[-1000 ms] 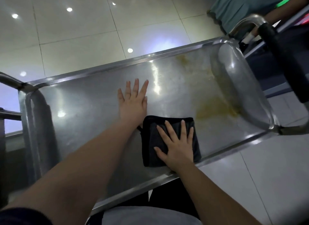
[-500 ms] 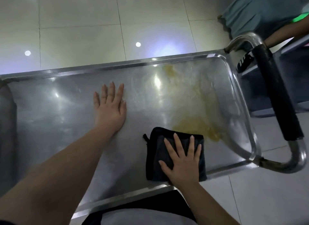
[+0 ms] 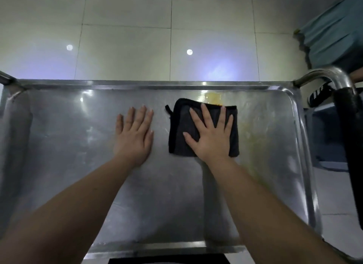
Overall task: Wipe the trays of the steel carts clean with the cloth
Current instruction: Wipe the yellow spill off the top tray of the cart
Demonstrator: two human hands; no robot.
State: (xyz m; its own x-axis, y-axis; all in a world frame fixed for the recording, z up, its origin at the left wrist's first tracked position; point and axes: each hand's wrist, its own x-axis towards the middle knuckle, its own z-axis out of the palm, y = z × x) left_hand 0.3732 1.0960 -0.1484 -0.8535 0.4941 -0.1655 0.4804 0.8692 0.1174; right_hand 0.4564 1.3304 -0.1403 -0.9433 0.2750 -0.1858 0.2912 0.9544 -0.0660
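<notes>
Cloth (image 3: 179, 130), seen from the head view, lies folded into a dark pad on the steel tray (image 3: 59, 145), towards its far rim and right of centre. It looks soft, light and limp, and likely to bunch or slip on wet steel. It is best driven by a flat palm on its middle rather than pinched at an edge. The right hand (image 3: 213, 140) presses on it that way, fingers spread and straight. The left hand (image 3: 134, 136) rests flat and empty on the bare tray just beside it.

Half a second ago the cloth sat by the near rim. It has since been pushed up across the tray, and its far edge now touches a yellow stain (image 3: 213, 98). The smear on the right (image 3: 253, 142) seems fainter, though blur makes that uncertain.
</notes>
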